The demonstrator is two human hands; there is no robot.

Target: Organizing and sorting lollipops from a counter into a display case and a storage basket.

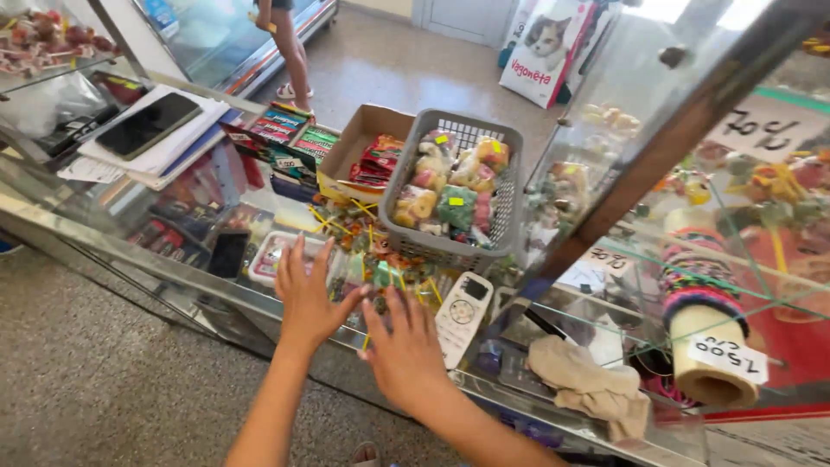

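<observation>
My left hand (309, 294) and my right hand (405, 346) reach out side by side over a glass counter top (259, 203), fingers spread, holding nothing. Just beyond the fingertips sits a grey plastic basket (510, 207) filled with small wrapped sweets in bags. A white remote control (463, 318) lies flat on the glass right beside my right hand. Coloured sweets and trays show through the glass under both hands.
An open cardboard box (350, 147) of red packets stands left of the basket. A dark phone (149, 124) lies on papers at far left. A beige cloth (588, 385) and a roll of coloured bands (705, 294) sit at right. A person's legs (294, 52) stand behind.
</observation>
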